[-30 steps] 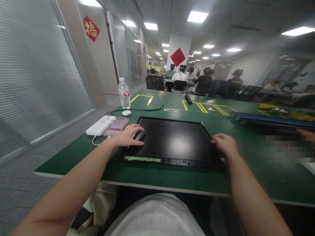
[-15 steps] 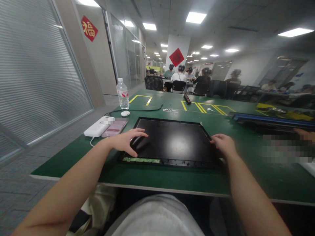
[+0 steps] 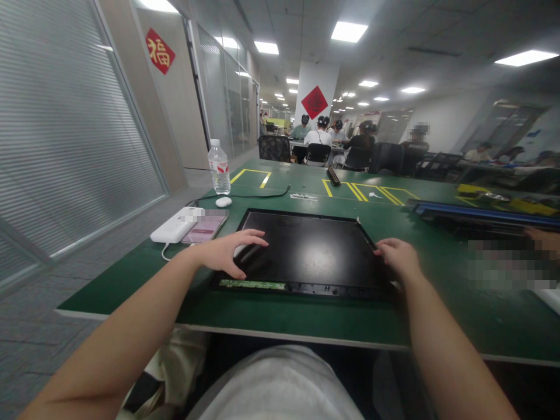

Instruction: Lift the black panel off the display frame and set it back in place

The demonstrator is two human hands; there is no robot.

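A black flat display panel (image 3: 301, 248) lies screen up on the green table in front of me. Along its near edge runs a narrow green circuit board (image 3: 251, 285), beside a black frame strip. My left hand (image 3: 230, 252) is over the panel's left edge, thumb and fingers spread well apart. At the right edge, my right hand (image 3: 399, 256) has its fingertips closed together on the panel's rim. The undersides of both hands are hidden.
On the left stand a water bottle (image 3: 219, 168), a white power bank (image 3: 177, 224), a phone (image 3: 205, 226) and a small white case (image 3: 223, 202). A black cable (image 3: 262, 196) crosses behind. Another person's hand (image 3: 545, 240) is by a dark blue-edged panel (image 3: 485, 214).
Almost nothing differs. The left hand's fingers have shifted very slightly to the right over the panel, and the right hand keeps its place.
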